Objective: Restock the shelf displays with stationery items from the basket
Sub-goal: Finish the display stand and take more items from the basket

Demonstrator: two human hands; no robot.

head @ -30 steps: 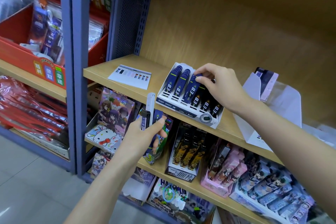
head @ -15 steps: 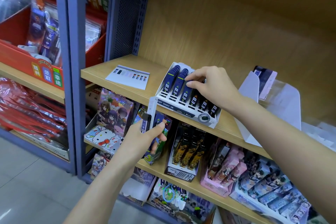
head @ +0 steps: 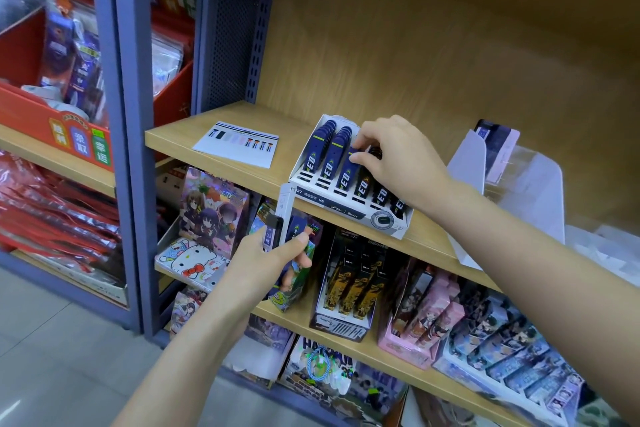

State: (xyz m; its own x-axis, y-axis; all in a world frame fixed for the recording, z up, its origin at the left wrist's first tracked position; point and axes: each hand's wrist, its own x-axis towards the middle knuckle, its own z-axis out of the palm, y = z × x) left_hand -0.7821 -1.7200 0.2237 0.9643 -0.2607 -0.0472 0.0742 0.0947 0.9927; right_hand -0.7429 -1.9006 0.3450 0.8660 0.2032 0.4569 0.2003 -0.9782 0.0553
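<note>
Wooden shelf is occupied by a white display box, in which blue lead cases are stood in rows. The third-row case is pinched by the curled fingers of the right hand. At seven o'clock from the box, spare cases are gripped upright in the left hand.

A printed sheet of colour swatches lay flat just right of the perforated blue panel. Left of the blue upright post, a red cardboard bin held packaged goods above red foil packets. A Hello Kitty box sat lower down, a clear plastic stand stood to the right, and grey floor tiles lay below.
</note>
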